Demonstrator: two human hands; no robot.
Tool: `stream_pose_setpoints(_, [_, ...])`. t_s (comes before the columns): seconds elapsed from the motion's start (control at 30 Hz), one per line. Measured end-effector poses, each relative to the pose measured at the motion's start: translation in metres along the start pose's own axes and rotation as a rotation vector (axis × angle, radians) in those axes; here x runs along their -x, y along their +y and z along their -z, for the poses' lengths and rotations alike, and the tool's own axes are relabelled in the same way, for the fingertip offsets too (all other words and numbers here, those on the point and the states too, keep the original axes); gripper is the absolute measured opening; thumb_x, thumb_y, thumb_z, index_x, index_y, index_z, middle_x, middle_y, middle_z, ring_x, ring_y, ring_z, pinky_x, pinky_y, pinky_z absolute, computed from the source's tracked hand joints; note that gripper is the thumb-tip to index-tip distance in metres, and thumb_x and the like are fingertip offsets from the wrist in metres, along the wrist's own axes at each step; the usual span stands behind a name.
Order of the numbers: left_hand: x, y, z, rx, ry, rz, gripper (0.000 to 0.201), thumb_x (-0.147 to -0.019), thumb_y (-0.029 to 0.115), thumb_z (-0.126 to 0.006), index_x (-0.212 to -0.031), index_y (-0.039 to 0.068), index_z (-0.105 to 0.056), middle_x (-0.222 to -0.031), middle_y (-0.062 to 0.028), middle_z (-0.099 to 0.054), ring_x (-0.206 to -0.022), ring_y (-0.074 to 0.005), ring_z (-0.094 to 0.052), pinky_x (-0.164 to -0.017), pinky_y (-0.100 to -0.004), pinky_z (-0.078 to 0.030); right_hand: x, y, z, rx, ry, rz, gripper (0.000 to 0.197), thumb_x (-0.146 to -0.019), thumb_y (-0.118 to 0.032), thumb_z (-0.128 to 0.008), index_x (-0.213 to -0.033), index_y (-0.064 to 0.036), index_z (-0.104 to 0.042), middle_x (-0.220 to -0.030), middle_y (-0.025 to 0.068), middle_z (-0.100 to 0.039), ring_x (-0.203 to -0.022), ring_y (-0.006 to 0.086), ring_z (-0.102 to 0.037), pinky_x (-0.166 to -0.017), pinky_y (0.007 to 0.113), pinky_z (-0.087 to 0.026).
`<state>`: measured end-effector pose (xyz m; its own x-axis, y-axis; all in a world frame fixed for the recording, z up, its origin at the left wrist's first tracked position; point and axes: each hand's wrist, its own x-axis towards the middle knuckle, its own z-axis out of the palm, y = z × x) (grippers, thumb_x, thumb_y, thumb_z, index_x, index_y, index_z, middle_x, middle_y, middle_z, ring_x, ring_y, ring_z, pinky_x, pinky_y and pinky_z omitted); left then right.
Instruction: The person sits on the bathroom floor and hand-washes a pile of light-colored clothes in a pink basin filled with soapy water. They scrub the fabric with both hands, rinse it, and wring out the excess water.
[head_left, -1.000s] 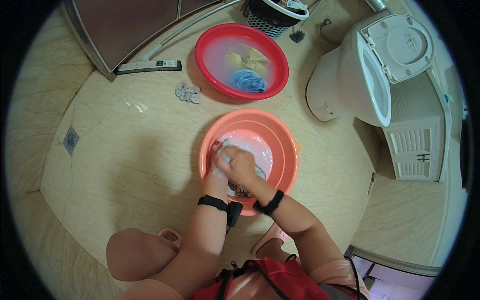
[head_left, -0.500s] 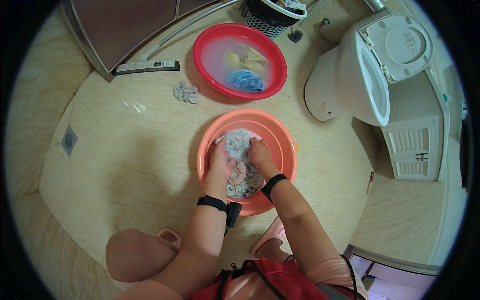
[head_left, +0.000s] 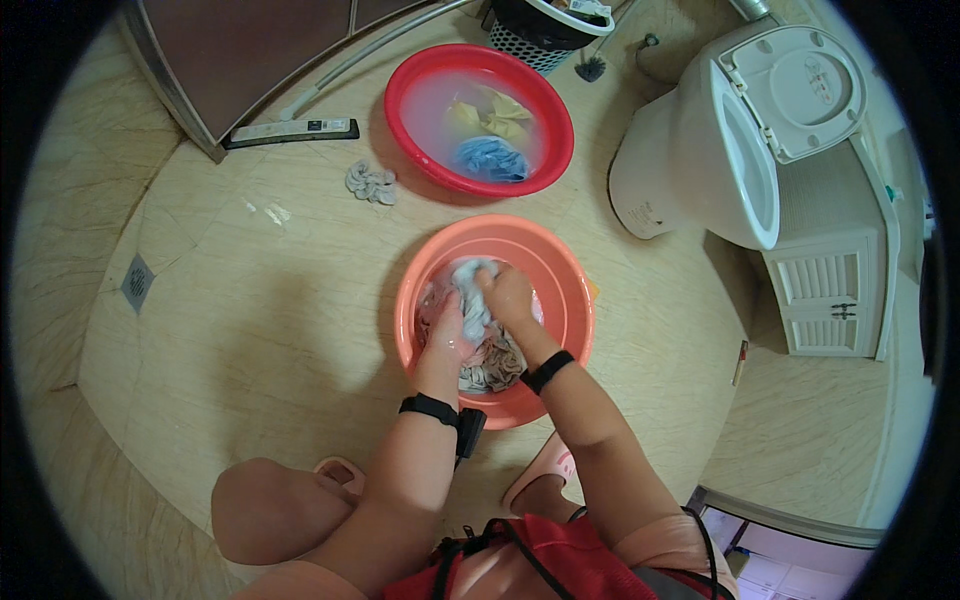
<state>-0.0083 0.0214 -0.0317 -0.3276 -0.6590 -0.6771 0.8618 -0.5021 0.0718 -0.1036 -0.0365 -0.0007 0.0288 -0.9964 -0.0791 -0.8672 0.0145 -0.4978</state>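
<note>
Fingers (head_left: 487, 281) of the right hand (head_left: 510, 298): curled, closed on a pale cloth (head_left: 469, 305). Left hand (head_left: 448, 328): against the same cloth, nearer the body; whether it grips cannot be told. Pale cloth: between the two hands, within the orange basin (head_left: 572, 330).

Toilet (head_left: 650, 165): white, upper right. Orange basin: on the pale floor (head_left: 190, 370), in front of the person. Red basin (head_left: 566, 152): just beyond, with cloudy water. Bin (head_left: 525, 48): perforated, dark liner, behind the red basin. Cloth heap (head_left: 492, 372): greyish, bunched, in the orange basin. Yellow cloth (head_left: 500, 122), blue cloth (head_left: 490, 160): side by side in the red basin. Grey cloth (head_left: 371, 183): crumpled, on the floor. Black wristbands (head_left: 548, 371): one per wrist.
</note>
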Motion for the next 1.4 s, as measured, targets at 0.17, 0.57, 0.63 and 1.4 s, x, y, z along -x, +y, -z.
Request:
stream_pose_setpoints(0.17, [0.002,0.015,-0.015,-0.262,0.185,-0.179,0.063,-0.087,0.043,-0.053,-0.140,0.012,-0.037,-0.143,-0.0095,-0.038,-0.135,-0.0254,-0.029,-0.103,-0.0517,-0.027,-0.011,0.119,-0.019,0.366,0.042,-0.154,0.055,-0.081,-0.037,-0.057,-0.117,0.0036,-0.051,-0.116,0.0320,-0.054,-0.109,0.0439,-0.054,-0.092,0.046,-0.046])
stream_pose_setpoints(0.57, [-0.023,0.026,0.033,0.184,-0.084,-0.215,0.044,-0.086,0.038,-0.059,-0.122,0.012,-0.055,-0.123,-0.0099,-0.052,-0.113,-0.0245,-0.050,-0.092,-0.0411,-0.044,0.027,-0.040,0.007,-0.703,-0.618,-0.036,0.040,-0.072,-0.019,-0.067,-0.107,-0.0025,-0.059,-0.096,0.0189,-0.061,-0.095,0.0284,-0.061,-0.085,0.037,-0.048])
stream_pose_setpoints(0.63, [0.001,0.013,0.020,0.190,-0.083,-0.335,0.037,-0.088,0.037,-0.058,-0.114,0.011,-0.058,-0.114,-0.0084,-0.056,-0.103,-0.0244,-0.056,-0.085,-0.0373,-0.048,0.047,-0.048,0.024,-0.544,-0.506,0.283,0.032,-0.074,-0.025,-0.067,-0.095,-0.0017,-0.061,-0.084,0.0153,-0.063,-0.077,0.0284,-0.063,-0.075,0.037,-0.050])
stream_pose_setpoints(1.4, [-0.011,0.014,-0.001,-0.032,0.200,-0.055,0.039,-0.086,0.040,-0.058,-0.118,0.017,-0.056,-0.116,-0.0038,-0.058,-0.107,-0.0222,-0.053,-0.096,-0.0463,-0.038,0.006,0.033,0.000,-0.782,-0.610,-0.326,0.044,-0.076,-0.012,-0.066,-0.116,-0.0024,-0.053,-0.093,0.0098,-0.063,-0.087,0.0202,-0.062,-0.074,0.035,-0.051])
